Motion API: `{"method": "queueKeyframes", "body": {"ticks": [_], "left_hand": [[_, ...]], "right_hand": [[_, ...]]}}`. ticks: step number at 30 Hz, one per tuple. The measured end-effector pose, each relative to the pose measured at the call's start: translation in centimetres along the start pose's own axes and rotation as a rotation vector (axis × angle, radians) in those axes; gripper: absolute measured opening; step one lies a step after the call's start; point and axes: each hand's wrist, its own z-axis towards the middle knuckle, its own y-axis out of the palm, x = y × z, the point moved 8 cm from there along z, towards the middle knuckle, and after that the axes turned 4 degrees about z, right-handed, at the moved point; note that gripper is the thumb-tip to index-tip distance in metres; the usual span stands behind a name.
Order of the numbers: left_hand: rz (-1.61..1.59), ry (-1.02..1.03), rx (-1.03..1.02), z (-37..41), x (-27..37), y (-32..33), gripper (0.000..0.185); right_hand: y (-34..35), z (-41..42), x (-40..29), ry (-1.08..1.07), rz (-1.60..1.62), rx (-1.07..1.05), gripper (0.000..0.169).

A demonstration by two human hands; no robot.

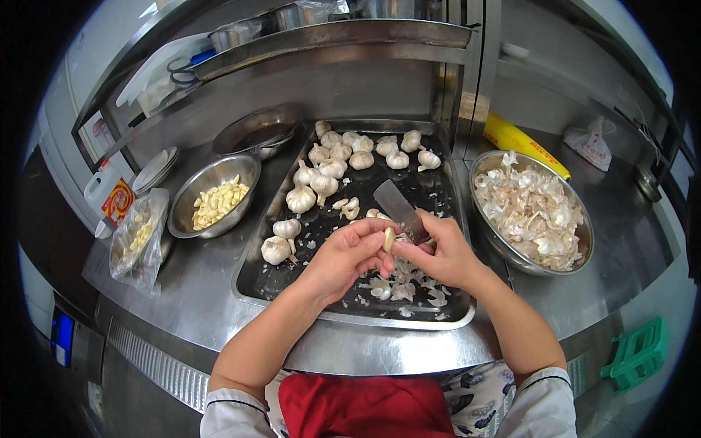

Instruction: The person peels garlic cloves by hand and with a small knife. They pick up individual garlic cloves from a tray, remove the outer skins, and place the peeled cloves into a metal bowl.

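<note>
Between the fingertips of my left hand (pixel 348 252) is a garlic clove (pixel 389 240), pale and mostly bare. My right hand (pixel 443 249) grips a small knife with a broad, square-ended blade (pixel 398 208), which points up and to the left; its handle is hidden in the palm. The right thumb touches the clove too. Both hands are above a dark rectangular metal tray (pixel 263 298). Whole garlic bulbs (pixel 331 168) lie along its far and left parts. A few loose cloves (pixel 349 208) rest near the blade, and papery garlic skins (pixel 402 290) are scattered below my hands.
Left of the tray, a steel bowl (pixel 181 219) holds peeled cloves, beside a plastic-wrapped dish (pixel 118 252). A steel bowl (pixel 586 246) heaped with skins stands right, before a yellow box (pixel 526 145). Behind is a dark-filled bowl (pixel 222 145). A steel shelf (pixel 339 35) overhangs the back.
</note>
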Motion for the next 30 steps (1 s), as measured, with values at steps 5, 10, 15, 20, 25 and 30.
{"method": "queueKeyframes", "body": {"ticks": [5, 10, 15, 20, 25, 30], "left_hand": [[0.075, 0.013, 0.023, 0.0, 0.2, 0.2, 0.025], [0.112, 0.024, 0.016, 0.0, 0.4, 0.5, 0.022], [0.109, 0.043, 0.023, -0.1, 0.5, 0.3, 0.018], [0.106, 0.043, 0.024, -0.1, 0.5, 0.4, 0.017], [0.107, 0.052, 0.032, -0.1, 0.4, 0.1, 0.02], [0.082, 0.039, 0.029, -0.1, 0.4, 0.3, 0.016]], "right_hand": [[0.2, 0.1, 0.4, -0.042, -0.039, -0.015, 0.028], [0.4, 0.0, 1.0, -0.006, -0.069, -0.058, 0.031], [0.7, 0.0, 0.4, -0.024, 0.032, -0.085, 0.032], [0.8, 0.0, -0.1, -0.039, 0.016, -0.111, 0.032], [0.9, -0.1, 0.0, -0.049, 0.004, -0.112, 0.03], [0.8, -0.1, -0.5, -0.095, 0.025, -0.085, 0.023]]}}
